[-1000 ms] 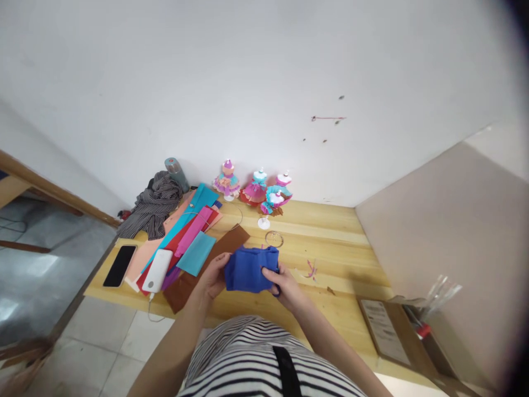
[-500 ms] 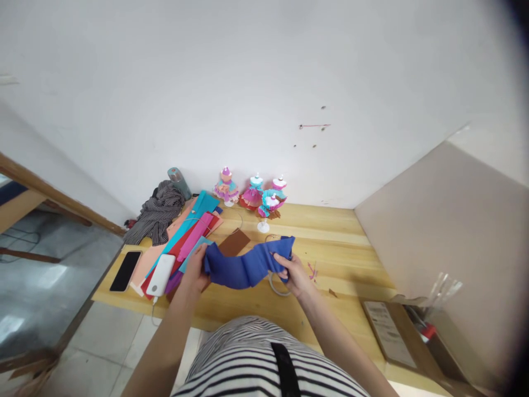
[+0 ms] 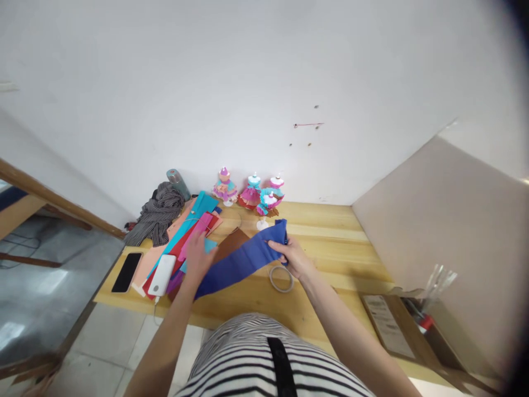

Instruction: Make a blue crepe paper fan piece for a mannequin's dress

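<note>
A long strip of dark blue crepe paper [image 3: 243, 263] slants across in front of me. My right hand [image 3: 294, 257] pinches its upper right end, where a small dark piece shows, too little to name. The strip's lower left end hangs free beside my left wrist. My left hand [image 3: 199, 259], fingers stretched forward and apart, is over a pile of coloured crepe paper, near a pink strip [image 3: 201, 223] and a light blue piece [image 3: 210, 245]; whether it touches them I cannot tell. Brown paper [image 3: 233, 242] lies behind the blue strip, and a roll of tape [image 3: 281, 279] below my right hand.
Several small dress forms in ruffled paper, such as the purple-topped one [image 3: 225, 187], stand by the wall. At left are a striped cloth [image 3: 159, 215], a bottle [image 3: 178, 183], a phone [image 3: 127, 272] and a white power bank [image 3: 161, 275]. A cardboard box [image 3: 397, 328] sits at right.
My left hand has let go of the blue strip and moved up over the paper pile. The strip's left end has dropped, while my right hand still grips the other end.
</note>
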Action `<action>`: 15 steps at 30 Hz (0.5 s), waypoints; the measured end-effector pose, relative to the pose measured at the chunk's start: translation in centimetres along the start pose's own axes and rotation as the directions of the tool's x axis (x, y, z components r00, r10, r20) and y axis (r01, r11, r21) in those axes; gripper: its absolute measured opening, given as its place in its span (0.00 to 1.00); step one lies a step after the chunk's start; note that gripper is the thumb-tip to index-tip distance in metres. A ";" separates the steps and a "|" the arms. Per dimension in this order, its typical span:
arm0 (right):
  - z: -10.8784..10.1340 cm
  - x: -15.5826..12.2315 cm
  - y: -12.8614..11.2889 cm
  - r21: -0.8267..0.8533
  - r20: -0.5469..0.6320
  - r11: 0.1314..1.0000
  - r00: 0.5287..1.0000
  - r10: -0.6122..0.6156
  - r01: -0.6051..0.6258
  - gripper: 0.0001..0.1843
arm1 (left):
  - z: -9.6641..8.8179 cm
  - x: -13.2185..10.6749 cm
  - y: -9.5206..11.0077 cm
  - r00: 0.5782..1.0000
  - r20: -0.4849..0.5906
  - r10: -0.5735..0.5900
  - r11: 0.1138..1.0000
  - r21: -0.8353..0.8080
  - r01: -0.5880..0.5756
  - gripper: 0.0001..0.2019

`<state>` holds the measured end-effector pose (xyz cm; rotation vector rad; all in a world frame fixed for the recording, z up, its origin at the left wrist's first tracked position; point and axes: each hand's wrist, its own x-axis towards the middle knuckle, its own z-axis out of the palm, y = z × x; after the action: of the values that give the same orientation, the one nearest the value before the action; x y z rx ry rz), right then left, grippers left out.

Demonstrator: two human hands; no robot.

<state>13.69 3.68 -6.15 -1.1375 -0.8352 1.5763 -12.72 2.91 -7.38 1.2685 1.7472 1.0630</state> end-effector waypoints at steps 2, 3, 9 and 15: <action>1.6 0.0 0.1 -0.042 0.073 0.999 0.997 0.017 -0.014 0.18 | 2.7 0.0 1.5 0.988 0.147 0.053 0.997 -0.055 -0.045 0.29; 2.3 0.0 0.1 -0.063 0.105 0.998 0.994 0.025 -0.018 0.19 | 3.9 -0.1 2.2 0.967 0.245 0.068 0.993 -0.115 -0.041 0.28; -0.5 0.3 -0.4 -0.156 0.099 0.987 0.995 -0.030 0.045 0.19 | 3.3 -0.2 3.9 0.802 0.591 0.084 0.859 -0.451 0.242 0.15; -5.9 0.0 5.5 -0.399 -0.073 0.917 0.997 -0.001 -0.029 0.20 | -3.6 1.3 4.8 0.969 0.242 0.042 0.758 -0.639 0.127 0.14</action>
<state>17.56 2.02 -13.03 -1.4836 -1.1374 1.4001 -14.51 4.26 -1.61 0.8526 1.0554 1.2776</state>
